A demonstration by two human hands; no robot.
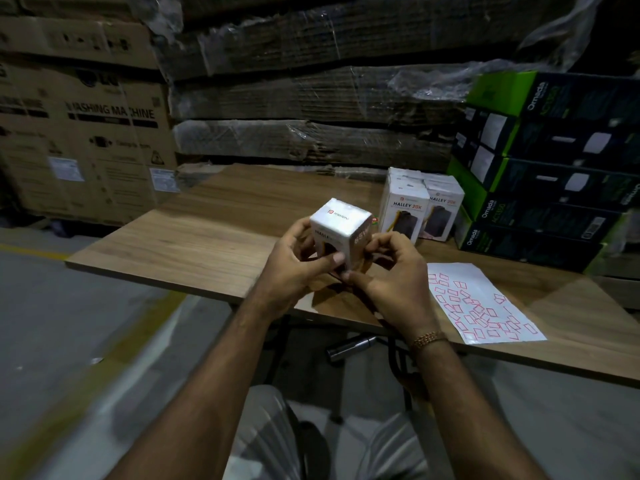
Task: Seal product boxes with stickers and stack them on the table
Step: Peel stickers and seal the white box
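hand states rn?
Left hand: shut on the white Halley 20K box.
Right hand: fingertips pinched at the box's lower corner; sticker not discernible.

left half of my table (194,230) wide open, white boxes (419,209) and green cartons (540,188) blocking back right, sticker sheet (485,303) by my right wrist

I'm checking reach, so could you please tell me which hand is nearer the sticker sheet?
Right. The right hand is just left of the sticker sheet; the left hand is farther left.

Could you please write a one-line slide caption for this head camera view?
Both hands, left and right, hold a white box above the table, beside a sticker sheet.
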